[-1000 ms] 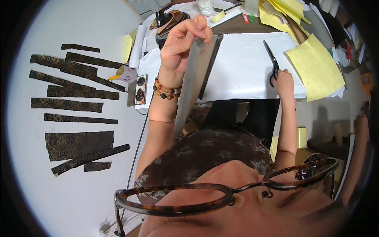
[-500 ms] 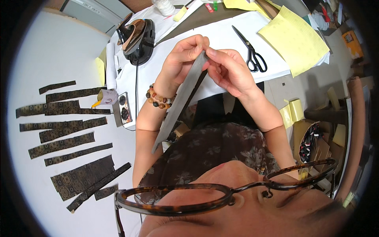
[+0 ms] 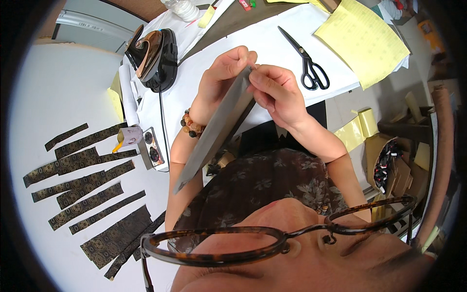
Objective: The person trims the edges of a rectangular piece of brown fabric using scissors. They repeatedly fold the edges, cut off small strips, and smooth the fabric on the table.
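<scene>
A long strip of grey fabric (image 3: 210, 134) hangs slanting from my hands down over my left forearm. Its underside looks darker. With fingers pinched together, my left hand (image 3: 224, 68) holds the upper end of the strip. My right hand (image 3: 277, 92) grips the same end just beside it, thumb against bent fingers. The two sets of fingertips nearly touch. A string of brown beads (image 3: 190, 124) circles my left wrist. Black-handled scissors (image 3: 306, 61) lie on the white-covered table (image 3: 265, 36), beyond my right hand.
Several dark patterned fabric pieces (image 3: 87, 187) lie on the white surface at left. Beyond my left hand stands a black and copper iron (image 3: 158, 61), its cord running toward me. A small cup (image 3: 129, 137) sits near the table edge. Yellow paper (image 3: 362, 44) covers the far right.
The view has turned, so the table things appear shifted. My right hand has moved slightly down along the strip's end, and the strip shows more of its grey face.
</scene>
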Demonstrator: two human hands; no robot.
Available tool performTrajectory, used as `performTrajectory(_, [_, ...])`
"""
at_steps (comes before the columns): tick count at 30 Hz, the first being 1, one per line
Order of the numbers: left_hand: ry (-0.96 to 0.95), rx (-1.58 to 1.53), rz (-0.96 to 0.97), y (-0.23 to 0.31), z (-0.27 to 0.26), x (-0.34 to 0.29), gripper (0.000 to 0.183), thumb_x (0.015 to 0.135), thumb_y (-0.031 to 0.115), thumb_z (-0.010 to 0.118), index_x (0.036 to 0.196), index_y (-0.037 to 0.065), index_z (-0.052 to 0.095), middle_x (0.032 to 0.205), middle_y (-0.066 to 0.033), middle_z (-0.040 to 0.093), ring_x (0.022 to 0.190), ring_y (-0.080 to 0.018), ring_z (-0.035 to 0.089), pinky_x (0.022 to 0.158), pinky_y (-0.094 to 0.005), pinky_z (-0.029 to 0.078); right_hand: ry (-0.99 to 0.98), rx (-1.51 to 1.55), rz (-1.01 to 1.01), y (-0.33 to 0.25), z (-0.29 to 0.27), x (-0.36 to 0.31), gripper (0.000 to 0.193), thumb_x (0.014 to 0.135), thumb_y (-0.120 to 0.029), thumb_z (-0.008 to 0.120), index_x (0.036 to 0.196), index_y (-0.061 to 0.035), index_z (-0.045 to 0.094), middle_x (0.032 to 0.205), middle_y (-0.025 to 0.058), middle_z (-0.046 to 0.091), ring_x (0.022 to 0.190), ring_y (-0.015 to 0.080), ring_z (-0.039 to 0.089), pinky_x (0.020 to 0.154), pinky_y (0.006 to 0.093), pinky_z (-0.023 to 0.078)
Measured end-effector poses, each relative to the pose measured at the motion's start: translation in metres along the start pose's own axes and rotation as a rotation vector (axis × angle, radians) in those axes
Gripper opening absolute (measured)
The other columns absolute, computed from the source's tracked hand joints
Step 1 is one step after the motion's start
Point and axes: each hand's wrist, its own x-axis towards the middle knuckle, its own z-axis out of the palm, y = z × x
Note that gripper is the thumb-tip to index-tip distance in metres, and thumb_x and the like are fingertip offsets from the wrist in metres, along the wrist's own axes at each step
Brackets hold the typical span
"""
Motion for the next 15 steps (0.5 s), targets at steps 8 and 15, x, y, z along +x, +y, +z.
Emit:
performTrajectory(8, [-0.018,-0.086,0.034,-0.009,-0.007,0.002,0.024,0.100,0.016,0.064,0.080,0.006,0.053,0.079,0.0004,0.048,0.068,-0.0129,0.051,0.058,-0.0248,0.042,-0.046,0.028,-0.095,0.015,-0.001,-0.004,0.026,0.104,-0.020,0.062,0.089,-0.0005,0.069,0.073,-0.0007,0.061,0.053,0.0044,0.046,0.047,0.0203,0.031])
performTrajectory(15, [0.084,-0.075,0.058,-0.014,0.004,0.001,0.022,0.098,0.014,0.066,0.081,0.006,0.056,0.079,-0.0006,0.053,0.072,-0.0147,0.053,0.060,-0.0249,0.043,0.016,-0.037,-0.157,0.005,0.016,-0.014,0.028,0.104,-0.019,0.060,0.085,-0.0012,0.069,0.067,-0.0025,0.056,0.051,0.0024,0.040,0.048,0.0204,0.028])
